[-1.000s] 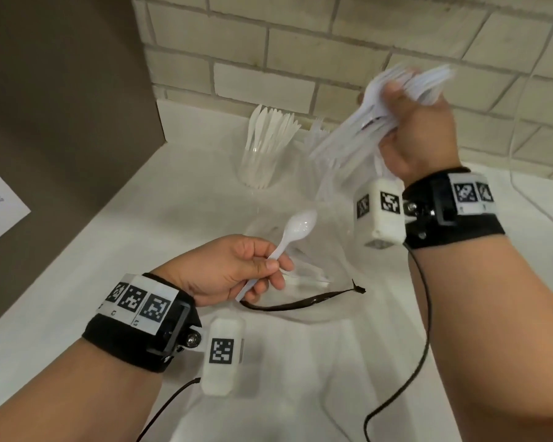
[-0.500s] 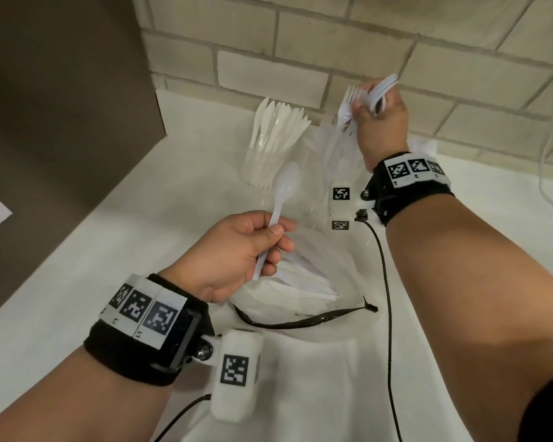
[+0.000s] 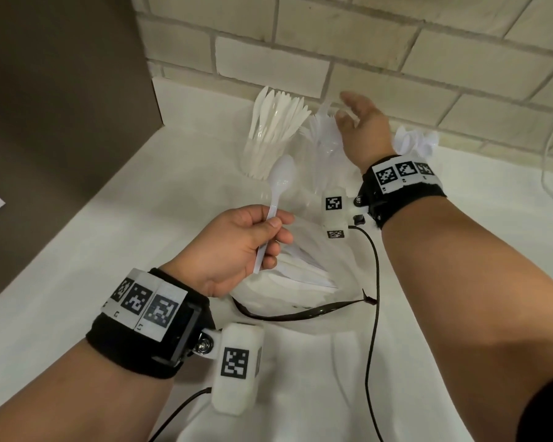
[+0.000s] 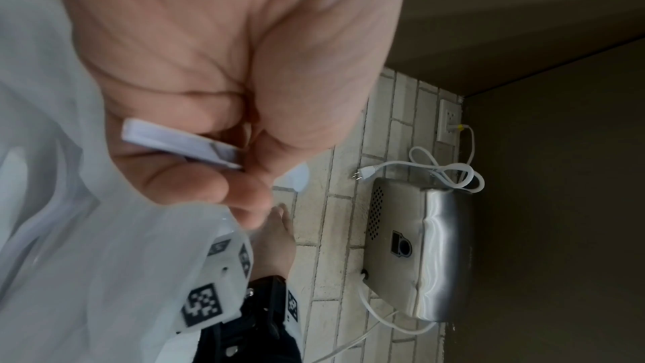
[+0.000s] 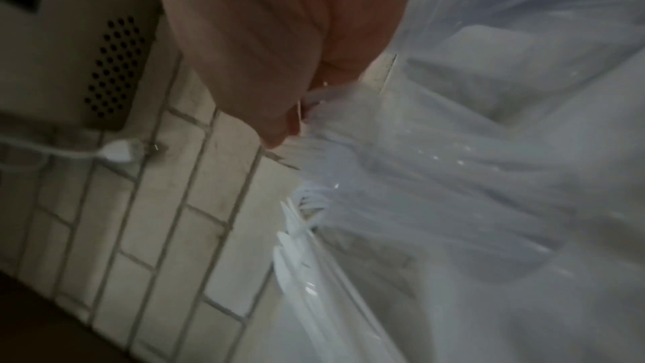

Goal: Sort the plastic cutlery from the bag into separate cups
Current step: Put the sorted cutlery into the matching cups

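Our left hand [image 3: 237, 247] pinches spoon [image 3: 276, 199] by handle, just in front of knife cup [image 3: 262, 154]. Our right hand [image 3: 361, 132] loose, fingers spread, empty, over fork cup [image 3: 328, 148] right of knife cup.

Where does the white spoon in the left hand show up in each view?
Head: spoon centre, bowl up, pinched by the left hand.
Left wrist: handle end left of centre, between the fingers.
Right wrist: not visible.
Shared landmark: brick wall.

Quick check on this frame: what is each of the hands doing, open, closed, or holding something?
Left hand: closed, holding a white plastic spoon by its handle.
Right hand: open, fingers spread above the cup of forks, holding nothing.
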Tool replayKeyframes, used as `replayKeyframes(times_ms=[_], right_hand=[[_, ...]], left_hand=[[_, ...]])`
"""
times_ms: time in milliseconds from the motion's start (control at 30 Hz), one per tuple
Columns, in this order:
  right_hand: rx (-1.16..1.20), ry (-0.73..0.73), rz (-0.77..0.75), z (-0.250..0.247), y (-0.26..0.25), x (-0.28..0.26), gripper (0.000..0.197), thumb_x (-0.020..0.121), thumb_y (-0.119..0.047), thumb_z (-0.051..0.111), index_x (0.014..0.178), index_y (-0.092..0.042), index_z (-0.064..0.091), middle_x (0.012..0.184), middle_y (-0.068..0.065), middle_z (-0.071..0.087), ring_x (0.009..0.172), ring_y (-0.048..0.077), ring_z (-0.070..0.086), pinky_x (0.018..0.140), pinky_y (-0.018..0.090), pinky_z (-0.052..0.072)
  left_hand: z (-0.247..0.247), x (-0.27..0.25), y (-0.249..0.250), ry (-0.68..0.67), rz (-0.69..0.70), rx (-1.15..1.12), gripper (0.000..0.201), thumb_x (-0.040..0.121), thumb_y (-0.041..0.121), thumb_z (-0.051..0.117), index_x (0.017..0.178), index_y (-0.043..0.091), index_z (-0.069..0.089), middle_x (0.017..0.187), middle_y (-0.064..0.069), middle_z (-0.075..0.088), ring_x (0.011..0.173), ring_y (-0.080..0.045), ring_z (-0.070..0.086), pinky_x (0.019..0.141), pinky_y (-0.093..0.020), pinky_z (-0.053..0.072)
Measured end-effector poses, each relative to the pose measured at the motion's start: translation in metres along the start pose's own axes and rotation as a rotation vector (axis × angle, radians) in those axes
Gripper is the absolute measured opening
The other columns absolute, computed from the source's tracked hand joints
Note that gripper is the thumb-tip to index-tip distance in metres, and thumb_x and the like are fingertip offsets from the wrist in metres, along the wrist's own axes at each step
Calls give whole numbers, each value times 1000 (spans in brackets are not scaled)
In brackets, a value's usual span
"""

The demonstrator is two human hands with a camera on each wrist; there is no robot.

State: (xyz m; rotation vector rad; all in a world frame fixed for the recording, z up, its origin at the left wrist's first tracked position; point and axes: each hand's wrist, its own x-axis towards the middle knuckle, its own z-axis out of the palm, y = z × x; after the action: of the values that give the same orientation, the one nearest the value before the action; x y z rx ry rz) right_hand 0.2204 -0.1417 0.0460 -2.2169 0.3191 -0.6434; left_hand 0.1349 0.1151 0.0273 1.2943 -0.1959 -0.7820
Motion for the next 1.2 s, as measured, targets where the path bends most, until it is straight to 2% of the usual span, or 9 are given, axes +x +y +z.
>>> replayKeyframes(times_ms=[200,300,400,533,633,800,967,1067,1200], right_hand=[[-43,21,4,-13,-14,-11,38,102,-26,39,135,-13,52,139,6,53,134,18,43,110,24,32],[62,25,3,-29,-48,-32,25,97,-20,49,117,-16,64,117,1,66,94,9,63,81,17,47],[230,-290,75,-41,-78,-71,15,92,-22,60,106,-20,66,95,0,71,64,13,65,54,26,47],[370,-545,42,-46,-85,-112,22,89,-6,63,110,-15,63,91,8,63,64,16,65,55,25,51],[395,-432,80,-46,-76,-125,19,90,2,59,103,-11,64,71,-1,57,59,12,61,56,24,50],[408,-13,93,-87,-62,-116,27,90,3,57,112,-13,56,70,-3,48,58,12,63,63,29,56],[34,476,-70,-138,-43,-77,31,86,-6,47,113,-19,51,74,-10,47,63,10,63,69,34,58],[-164,552,-85,-149,-21,-60,37,85,-10,40,120,-14,50,75,-4,53,70,20,62,73,38,55],[-271,453,31,-135,11,-52,34,90,-6,44,123,-10,51,68,-7,51,76,21,61,74,27,52]], left_hand=[[1,0,-2,-4,-6,10,20,98,9,47,100,8,66,69,-1,64,57,-9,51,54,-22,47],[3,-1,-1,-10,3,25,20,98,9,47,101,9,66,71,-1,64,57,-9,52,54,-22,48],[8,-2,0,-17,20,77,19,98,9,47,101,10,66,71,0,64,56,-8,53,53,-21,47],[17,-6,1,-62,49,133,19,98,11,47,101,12,65,72,1,67,56,-7,56,55,-21,49],[19,-5,-4,-27,106,282,15,96,15,52,104,15,64,87,-1,70,74,-11,68,75,-27,55],[1,-3,-7,213,361,1098,6,84,32,67,89,34,64,111,11,59,111,-14,54,99,-35,39],[-5,2,-11,164,138,1411,27,74,40,75,97,41,63,127,11,49,129,-20,39,106,-43,31],[-7,5,-18,66,98,1339,62,66,31,82,122,30,57,130,6,40,119,-18,47,102,-30,40],[-8,3,-23,4,52,1375,90,59,33,86,138,28,43,133,5,27,124,-20,35,106,-32,37]])
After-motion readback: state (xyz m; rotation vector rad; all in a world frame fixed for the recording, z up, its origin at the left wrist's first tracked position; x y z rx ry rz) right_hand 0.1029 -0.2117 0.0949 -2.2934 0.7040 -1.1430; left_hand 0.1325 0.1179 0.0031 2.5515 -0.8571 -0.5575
